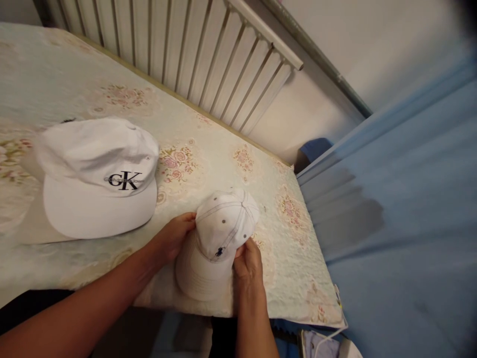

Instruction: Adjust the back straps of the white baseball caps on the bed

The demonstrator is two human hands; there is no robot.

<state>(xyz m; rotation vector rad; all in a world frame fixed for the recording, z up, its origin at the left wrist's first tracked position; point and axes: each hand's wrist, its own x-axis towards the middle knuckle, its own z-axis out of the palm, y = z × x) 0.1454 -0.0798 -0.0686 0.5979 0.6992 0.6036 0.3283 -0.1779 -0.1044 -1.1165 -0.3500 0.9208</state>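
Below centre, the left hand [178,236] and right hand [249,261], fingers half curled, are gripping opposite sides of a small cap [219,226], not yet releasing it, while a bigger cap [99,194] is lying untouched on the flowered cover [214,166] at left.

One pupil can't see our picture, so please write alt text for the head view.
A person's left hand and right hand hold a white cap by its sides, brim toward the person, over a floral cover. A second cap, also white, with large black letters, lies to the left; beyond are a radiator and, at right, a blue curtain.
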